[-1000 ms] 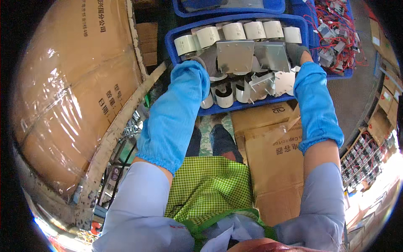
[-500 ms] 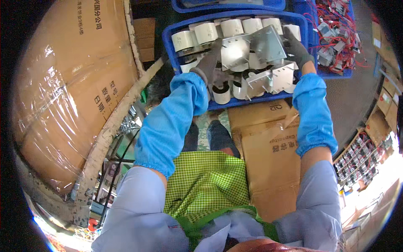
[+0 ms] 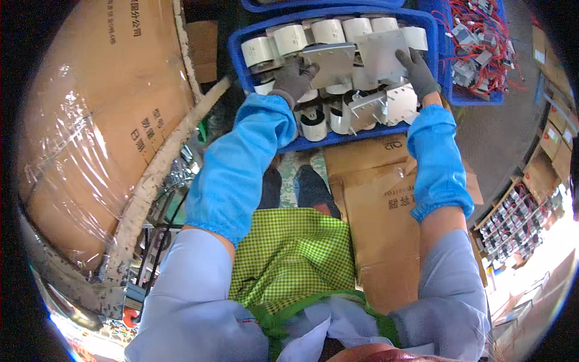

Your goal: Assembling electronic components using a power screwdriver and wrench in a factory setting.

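A blue plastic tub (image 3: 238, 45) is packed with white cylinders (image 3: 291, 40) and flat metal plates. My left hand (image 3: 294, 81), in a dark grey glove, is at the near-left edge of one grey metal plate (image 3: 330, 65); its thumb is stretched toward that plate. My right hand (image 3: 421, 73), gloved alike, touches the right edge of a second, paler metal plate (image 3: 381, 57), its thumb and forefinger apart. Both plates lie over the cylinders. Nearer me, a plate with studs (image 3: 399, 104) sits among more cylinders. The undersides of the plates and some fingertips are hidden.
Another blue tub (image 3: 476, 96) at the right holds parts with red wires (image 3: 476, 48). Cardboard (image 3: 386, 229) lies below the tub. A large film-wrapped carton (image 3: 90, 133) stands at the left behind a worn metal frame (image 3: 163, 160). Rows of small parts (image 3: 515, 226) sit far right.
The two plates have tipped from a steep, shiny tilt to lying flatter over the cylinders. My hands have shifted slightly, and the thumbs now show. The whole view has shifted a little.
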`<state>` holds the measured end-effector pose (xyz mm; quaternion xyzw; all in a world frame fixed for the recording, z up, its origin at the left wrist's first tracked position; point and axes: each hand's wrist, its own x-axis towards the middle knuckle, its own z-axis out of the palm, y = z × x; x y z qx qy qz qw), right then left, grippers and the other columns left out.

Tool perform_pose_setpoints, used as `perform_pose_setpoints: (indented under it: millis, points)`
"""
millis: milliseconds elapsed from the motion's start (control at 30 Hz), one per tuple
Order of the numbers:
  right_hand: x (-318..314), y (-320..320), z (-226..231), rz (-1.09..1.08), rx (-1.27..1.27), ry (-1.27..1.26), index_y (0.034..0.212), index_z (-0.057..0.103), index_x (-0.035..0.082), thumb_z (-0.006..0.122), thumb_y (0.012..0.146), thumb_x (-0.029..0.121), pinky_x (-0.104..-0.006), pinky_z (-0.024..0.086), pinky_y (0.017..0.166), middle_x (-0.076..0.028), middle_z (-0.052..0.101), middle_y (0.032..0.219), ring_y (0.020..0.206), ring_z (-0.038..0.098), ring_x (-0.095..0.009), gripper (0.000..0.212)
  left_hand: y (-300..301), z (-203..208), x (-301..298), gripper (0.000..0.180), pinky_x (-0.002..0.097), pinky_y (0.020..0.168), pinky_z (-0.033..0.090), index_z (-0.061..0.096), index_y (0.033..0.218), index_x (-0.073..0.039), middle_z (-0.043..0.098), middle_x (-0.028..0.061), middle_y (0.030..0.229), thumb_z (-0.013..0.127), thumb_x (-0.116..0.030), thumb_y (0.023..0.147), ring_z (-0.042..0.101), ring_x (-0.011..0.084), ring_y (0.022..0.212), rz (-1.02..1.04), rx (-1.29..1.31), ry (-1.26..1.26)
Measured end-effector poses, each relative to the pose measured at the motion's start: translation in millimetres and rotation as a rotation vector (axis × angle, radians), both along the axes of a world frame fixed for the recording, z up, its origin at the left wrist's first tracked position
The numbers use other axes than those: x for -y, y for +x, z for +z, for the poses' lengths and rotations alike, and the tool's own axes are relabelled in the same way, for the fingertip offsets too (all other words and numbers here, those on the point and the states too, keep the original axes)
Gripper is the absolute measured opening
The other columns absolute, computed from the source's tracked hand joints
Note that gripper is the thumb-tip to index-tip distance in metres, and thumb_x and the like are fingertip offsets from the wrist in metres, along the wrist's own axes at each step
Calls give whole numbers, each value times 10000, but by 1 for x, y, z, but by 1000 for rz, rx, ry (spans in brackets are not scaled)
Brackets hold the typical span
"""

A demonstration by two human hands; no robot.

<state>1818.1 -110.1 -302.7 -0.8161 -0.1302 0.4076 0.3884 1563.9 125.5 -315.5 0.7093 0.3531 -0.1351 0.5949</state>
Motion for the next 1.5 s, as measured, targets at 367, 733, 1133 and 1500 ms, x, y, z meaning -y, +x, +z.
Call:
perform_pose_setpoints:
  millis: [367, 733, 1133, 1500]
  points:
    - [-2, 30, -15, -41, -235, -146, 1369, 422, 23, 637, 835, 497, -341, 453, 920, -160, 550, 1255, 1084, 561, -243, 746, 14, 16, 10, 525, 441, 869, 458, 540, 1143, -37, 635, 227, 1030, 595, -471, 852, 591, 395, 1016, 30, -55, 47]
    - [-15, 16, 2, 334, 191, -585, 1099, 556, 17, 610, 861, 446, -386, 441, 893, -184, 634, 1092, 1033, 593, -301, 493, -1, 12, 8, 542, 442, 916, 449, 480, 1165, -43, 602, 235, 1144, 617, -440, 821, 579, 402, 1063, 15, -91, 85]
    - [26, -23, 121, 281, 201, -541, 1208, 562, 66, 575, 830, 539, -438, 451, 922, -221, 610, 1159, 1083, 573, -396, 605, -123, 79, 63, 694, 437, 1008, 395, 409, 1373, -86, 489, 256, 1323, 635, -419, 808, 463, 408, 1234, 90, -388, -3]
    - [114, -121, 420, 271, 325, -262, 1160, 569, 33, 581, 879, 365, -426, 430, 922, -200, 582, 1172, 1091, 549, -366, 435, -304, 252, 91, 418, 401, 831, 482, 578, 1180, -65, 632, 180, 1030, 612, -325, 855, 598, 289, 936, -196, -295, 24]
